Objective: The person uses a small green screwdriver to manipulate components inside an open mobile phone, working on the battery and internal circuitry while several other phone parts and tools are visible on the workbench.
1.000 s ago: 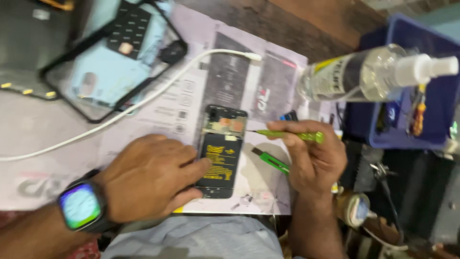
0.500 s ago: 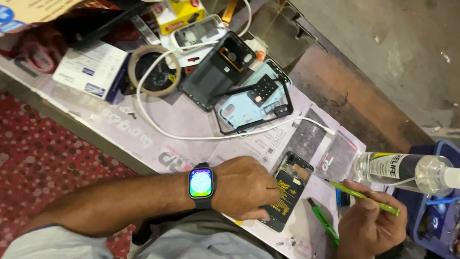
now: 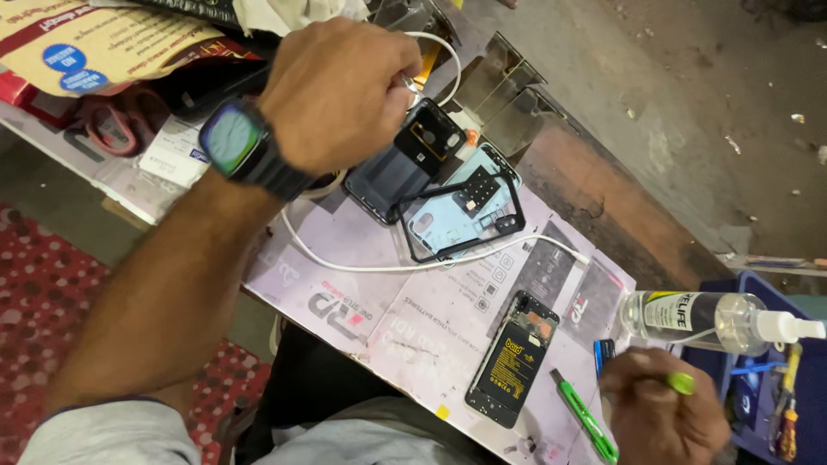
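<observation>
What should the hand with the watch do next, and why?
Probably bring whatever it picks up back toward the opened phone. The left hand is reaching far over the black back covers and white cable, while the right hand waits beside the phone, holding a green tool.

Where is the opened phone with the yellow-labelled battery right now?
In the head view, the opened phone lies on the printed mat at lower centre-right, just left of the right hand and the green tool, below the white cable.
</observation>
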